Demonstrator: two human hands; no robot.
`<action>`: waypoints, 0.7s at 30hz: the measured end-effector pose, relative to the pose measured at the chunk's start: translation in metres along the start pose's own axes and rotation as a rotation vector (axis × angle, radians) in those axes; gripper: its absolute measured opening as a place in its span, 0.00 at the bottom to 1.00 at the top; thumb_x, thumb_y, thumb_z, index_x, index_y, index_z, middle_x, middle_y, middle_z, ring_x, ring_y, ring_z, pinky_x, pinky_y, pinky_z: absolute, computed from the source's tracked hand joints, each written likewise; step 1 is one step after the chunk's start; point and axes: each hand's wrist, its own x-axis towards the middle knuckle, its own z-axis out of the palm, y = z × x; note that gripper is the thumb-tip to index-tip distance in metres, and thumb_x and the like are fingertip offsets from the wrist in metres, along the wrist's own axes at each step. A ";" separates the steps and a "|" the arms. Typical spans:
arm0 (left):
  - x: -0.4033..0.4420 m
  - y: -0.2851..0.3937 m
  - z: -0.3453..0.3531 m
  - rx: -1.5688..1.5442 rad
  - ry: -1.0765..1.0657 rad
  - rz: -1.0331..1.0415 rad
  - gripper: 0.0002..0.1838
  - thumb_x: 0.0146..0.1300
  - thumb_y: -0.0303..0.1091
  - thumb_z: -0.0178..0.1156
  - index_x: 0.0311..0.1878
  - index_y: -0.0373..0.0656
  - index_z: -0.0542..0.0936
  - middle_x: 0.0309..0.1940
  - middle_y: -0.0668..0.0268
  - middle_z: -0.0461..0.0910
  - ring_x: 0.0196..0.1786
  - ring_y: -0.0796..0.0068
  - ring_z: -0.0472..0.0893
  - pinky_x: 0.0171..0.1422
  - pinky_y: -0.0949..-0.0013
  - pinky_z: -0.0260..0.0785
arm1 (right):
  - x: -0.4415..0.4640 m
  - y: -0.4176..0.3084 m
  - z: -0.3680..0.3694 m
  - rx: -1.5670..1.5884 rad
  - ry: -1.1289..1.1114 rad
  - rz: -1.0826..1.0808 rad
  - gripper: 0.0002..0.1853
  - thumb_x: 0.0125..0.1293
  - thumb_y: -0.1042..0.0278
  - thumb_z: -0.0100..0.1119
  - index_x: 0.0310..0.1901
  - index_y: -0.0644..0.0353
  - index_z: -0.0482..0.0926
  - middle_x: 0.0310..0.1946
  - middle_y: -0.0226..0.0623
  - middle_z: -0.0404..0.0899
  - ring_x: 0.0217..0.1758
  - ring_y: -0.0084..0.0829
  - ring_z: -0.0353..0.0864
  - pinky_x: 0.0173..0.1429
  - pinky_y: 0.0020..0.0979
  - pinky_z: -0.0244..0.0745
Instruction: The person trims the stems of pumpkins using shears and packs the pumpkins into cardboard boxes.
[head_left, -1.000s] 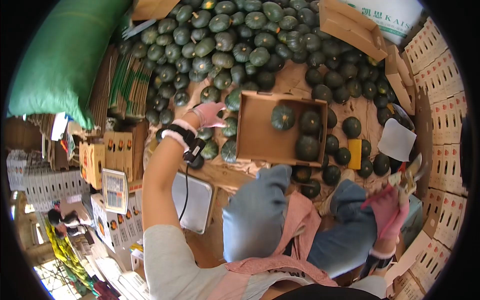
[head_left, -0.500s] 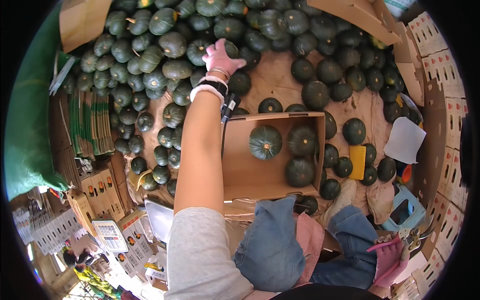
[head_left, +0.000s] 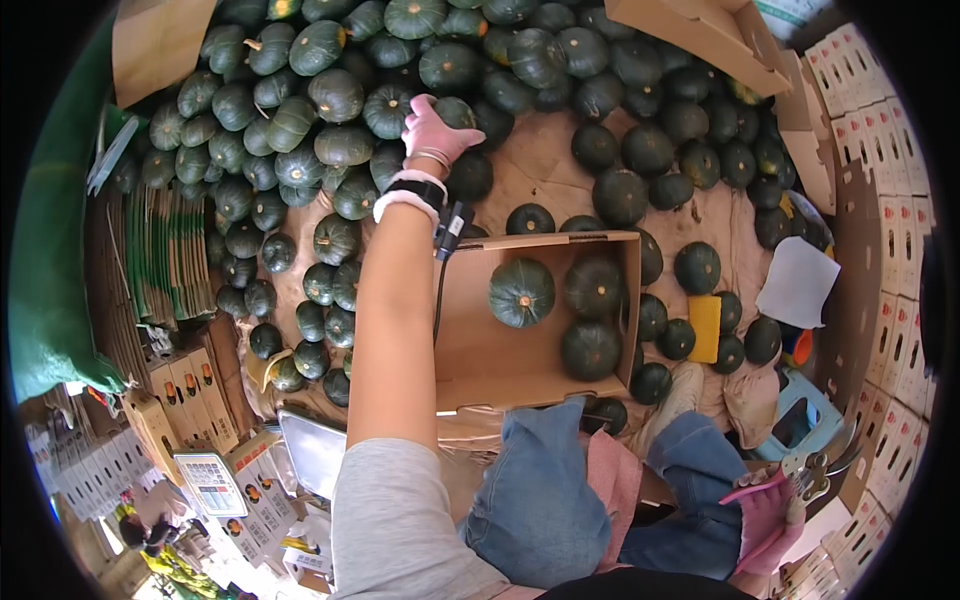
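My left hand, in a pink glove, reaches to the squash pile with its fingers and thumb around a dark green squash. My palm hides part of that squash. At the lower right my right hand, also in a pink glove, is closed on pruning shears, their metal blades pointing up and right. Between my arm and legs sits an open cardboard box. Inside it lie three dark green squashes, one being a squash near the middle with its stem facing up.
Many more squashes are heaped at the back and left on a brown sheet. Flattened green-edged cartons stand at left, beside a scale. A yellow cloth and a blue plastic container lie right. Printed cartons line the wall.
My left hand's fingers have drawn in around the squash, and both have come slightly toward me. The view has shifted a little. My right hand still holds the shears.
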 end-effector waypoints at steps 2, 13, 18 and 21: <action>-0.007 0.002 0.006 -0.029 0.067 -0.004 0.54 0.30 0.50 0.78 0.62 0.48 0.59 0.56 0.49 0.69 0.59 0.50 0.71 0.63 0.56 0.66 | 0.001 -0.001 0.000 -0.002 -0.019 -0.003 0.32 0.65 0.48 0.50 0.62 0.66 0.64 0.56 0.49 0.69 0.59 0.47 0.70 0.65 0.49 0.64; -0.020 -0.021 0.013 -0.141 -0.010 0.137 0.58 0.25 0.39 0.77 0.66 0.54 0.56 0.58 0.49 0.61 0.61 0.47 0.64 0.68 0.55 0.60 | 0.007 0.000 -0.002 -0.038 -0.046 0.038 0.34 0.62 0.49 0.53 0.62 0.68 0.64 0.55 0.50 0.70 0.59 0.49 0.68 0.64 0.51 0.64; -0.005 -0.037 0.008 -0.252 -0.104 0.211 0.59 0.24 0.36 0.79 0.66 0.50 0.59 0.55 0.53 0.69 0.58 0.55 0.71 0.64 0.62 0.66 | 0.005 0.002 -0.003 -0.050 -0.056 0.022 0.36 0.61 0.46 0.54 0.62 0.67 0.64 0.54 0.48 0.71 0.57 0.46 0.71 0.65 0.46 0.65; -0.002 -0.037 0.004 -0.524 -0.273 0.175 0.56 0.29 0.32 0.78 0.67 0.50 0.58 0.56 0.56 0.69 0.58 0.58 0.72 0.60 0.61 0.70 | 0.006 0.001 -0.002 -0.055 -0.075 0.024 0.36 0.61 0.46 0.54 0.62 0.67 0.64 0.54 0.48 0.71 0.57 0.46 0.71 0.65 0.46 0.65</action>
